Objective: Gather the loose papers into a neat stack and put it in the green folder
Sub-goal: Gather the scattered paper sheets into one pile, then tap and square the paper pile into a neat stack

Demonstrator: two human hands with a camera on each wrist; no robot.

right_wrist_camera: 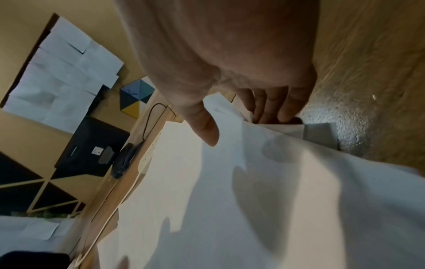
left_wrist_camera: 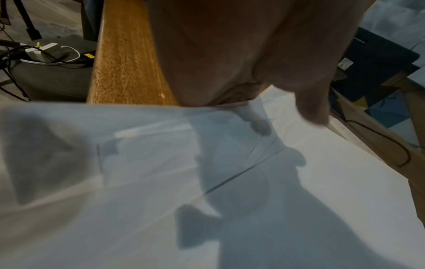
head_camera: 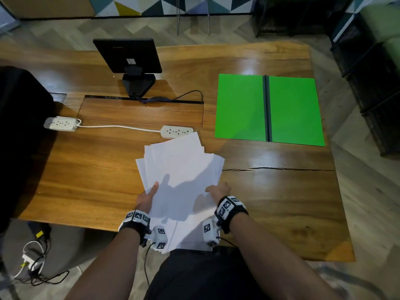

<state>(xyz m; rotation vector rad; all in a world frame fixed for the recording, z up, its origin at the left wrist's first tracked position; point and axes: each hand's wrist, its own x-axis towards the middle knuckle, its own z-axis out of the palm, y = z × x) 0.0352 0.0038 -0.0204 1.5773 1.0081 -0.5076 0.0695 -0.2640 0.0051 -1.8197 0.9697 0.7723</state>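
Observation:
A fanned, uneven bundle of white papers (head_camera: 180, 180) lies at the near middle of the wooden table (head_camera: 86, 169), its near end hanging over the table's edge. My left hand (head_camera: 148, 197) grips the bundle's left edge, thumb on top (left_wrist_camera: 312, 109), fingers hidden beneath. My right hand (head_camera: 218, 190) grips the right edge, thumb (right_wrist_camera: 207, 131) on top of the papers (right_wrist_camera: 230, 200) and fingers (right_wrist_camera: 271, 107) curled under. The green folder (head_camera: 240, 107) lies open and flat at the far right, a black spine down its middle, with nothing on it.
A black monitor (head_camera: 127, 56) stands at the far middle, its cable running to a slot in the table. Two white power strips (head_camera: 176, 131) (head_camera: 60, 124) joined by a cord lie just beyond the papers. A dark object (head_camera: 19, 118) fills the left edge.

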